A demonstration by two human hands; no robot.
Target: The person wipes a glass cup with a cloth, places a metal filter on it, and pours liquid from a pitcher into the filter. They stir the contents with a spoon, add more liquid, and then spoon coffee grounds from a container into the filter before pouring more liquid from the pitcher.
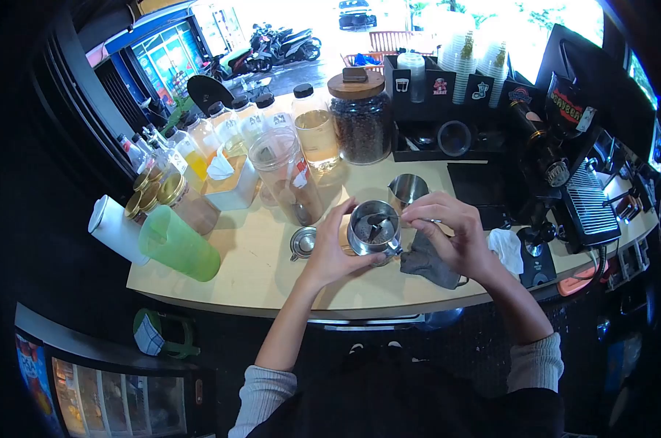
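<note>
My left hand (336, 244) is wrapped round the side of a small stainless steel cup (357, 217), whose inside shows greyish, dark contents. Pinched in the fingers of my right hand (455, 230) is the thin metal handle of a spoon (430, 220), which reaches over the cup's rim; its lower end shows dark inside. Just behind the cup stands a metal pitcher (407, 188). Left of my left hand lies a small round metal piece (302, 242) with a ringed rim. A grey cloth (427, 263) is bunched under my right hand.
A tall clear jug (283, 164) stands behind my left hand, near a wooden-lidded jar of dark beans (361, 120). Farther left are a green pitcher (181, 244), a tissue box (232, 186) and several bottles. An espresso machine (590, 197) and white cloth (506, 248) are right.
</note>
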